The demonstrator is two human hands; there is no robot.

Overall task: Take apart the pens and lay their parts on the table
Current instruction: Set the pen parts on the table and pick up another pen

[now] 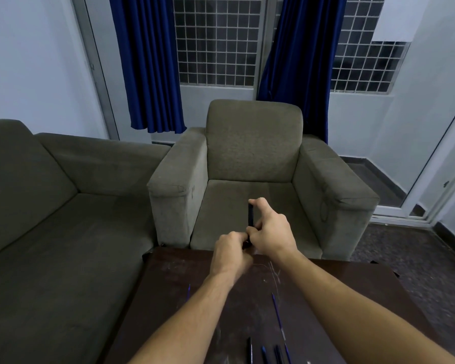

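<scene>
Dark slim pen (251, 216), both hands gripping

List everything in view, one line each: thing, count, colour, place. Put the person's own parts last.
pen: one, dark, held upright in both hands above the table's far edge
refill: one, thin, blue, lying on the table right of centre
pens or pen parts: several, dark and blue, at the table's near edge; exact count unclear
table: one, dark brown, scratched, in the foreground
armchair: one, grey-green, beyond the table
sofa: one, grey-green, on the left
curtains: two, blue, by the window
window grille: one, white, behind the armchair
left hand: one, gripping the pen's lower end
right hand: one, gripping the pen's upper part
</scene>
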